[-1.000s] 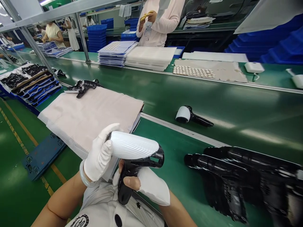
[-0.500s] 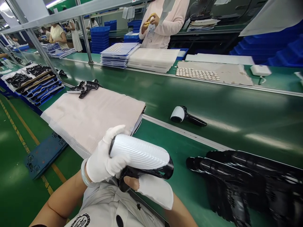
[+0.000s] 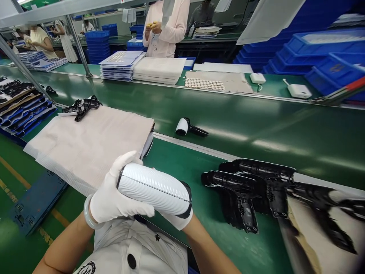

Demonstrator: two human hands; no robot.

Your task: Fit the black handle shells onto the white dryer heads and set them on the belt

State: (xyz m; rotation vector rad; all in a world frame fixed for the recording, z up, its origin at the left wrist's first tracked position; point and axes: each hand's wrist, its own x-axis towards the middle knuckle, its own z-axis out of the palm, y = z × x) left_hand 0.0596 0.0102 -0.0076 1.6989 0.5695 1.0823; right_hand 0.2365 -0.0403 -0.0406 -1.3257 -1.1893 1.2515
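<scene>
A hair dryer body with a white ribbed shell and black end trim lies across both gloved hands in front of my torso. A dark seam runs along its shell, which faces up. My left hand grips its left end, fingers and thumb around the shell. Beneath the right end is my right hand, in a white glove; most of its fingers are hidden behind the body. The handle, too, is out of sight now. To the right, several black hair dryer housings lie on the green bench.
A white and black hair dryer lies on the green conveyor. At left, a pale foam sheet bears black housings. Across the belt stand paper stacks, a co-worker and blue bins.
The hair dryer body has turned so its seamed shell faces up and its black handle is hidden. My view has shifted right, bringing more housings and bins into sight.
</scene>
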